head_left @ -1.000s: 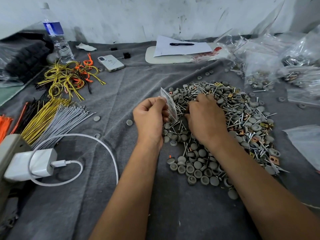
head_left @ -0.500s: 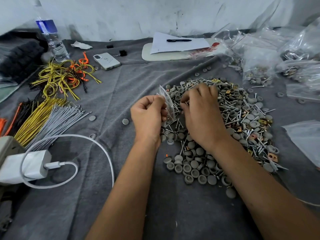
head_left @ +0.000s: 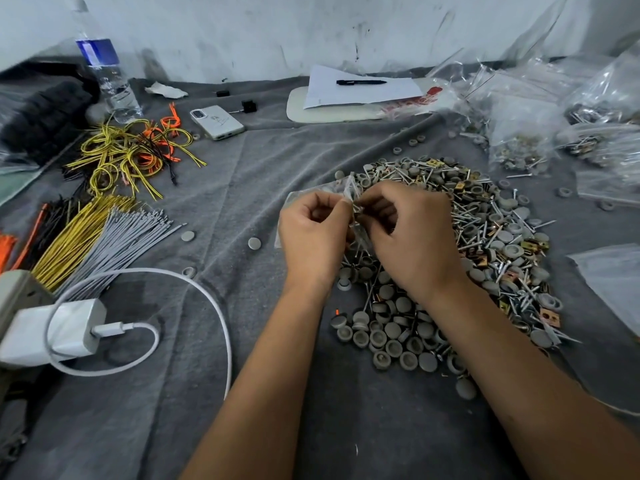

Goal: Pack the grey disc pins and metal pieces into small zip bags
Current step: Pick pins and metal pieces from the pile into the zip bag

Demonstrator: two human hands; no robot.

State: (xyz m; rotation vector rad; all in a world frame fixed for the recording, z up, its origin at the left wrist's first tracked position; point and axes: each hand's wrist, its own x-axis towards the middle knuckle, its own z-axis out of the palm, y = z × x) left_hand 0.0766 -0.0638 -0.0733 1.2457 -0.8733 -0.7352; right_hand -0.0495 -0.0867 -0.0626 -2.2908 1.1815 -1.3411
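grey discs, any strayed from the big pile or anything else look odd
Yes. A few grey discs lie alone on the grey cloth left of the main pile, and more are scattered behind it near the filled bags. Nothing looks damaged.

Both bare forearms are reaching forward and angling inward, bringing the hands together. The left hand (head_left: pixel 313 233) is curling its fingers and pinching with thumb and forefinger at the meeting point. The right hand (head_left: pixel 412 233) is arching over, fingertips pinching just beside the left's grip.
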